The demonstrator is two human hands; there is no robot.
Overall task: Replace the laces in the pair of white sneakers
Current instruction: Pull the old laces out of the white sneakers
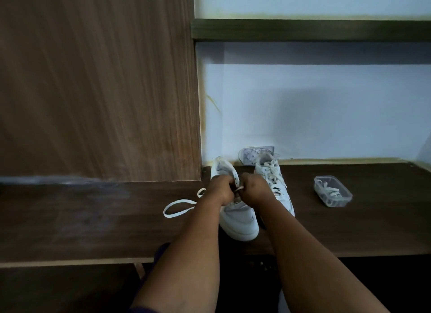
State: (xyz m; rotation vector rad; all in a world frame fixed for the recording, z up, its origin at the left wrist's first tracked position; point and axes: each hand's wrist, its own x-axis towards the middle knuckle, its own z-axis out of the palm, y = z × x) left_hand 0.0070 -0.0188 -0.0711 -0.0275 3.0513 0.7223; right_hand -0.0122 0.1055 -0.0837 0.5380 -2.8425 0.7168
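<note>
The tabletop (373, 231) lies bare along its near edge on the right, and between the right sneaker (275, 184) and the plastic tub (333, 191) a hand could pass. On the left a tall wooden panel (98, 84) walls off the back, touching the left sneaker (235, 210) at its heel. A loose lace (179, 207) loops over the tabletop left of that shoe. Both sneakers stand just beside each other; overhead a shelf (310, 30) juts from the wall
</note>
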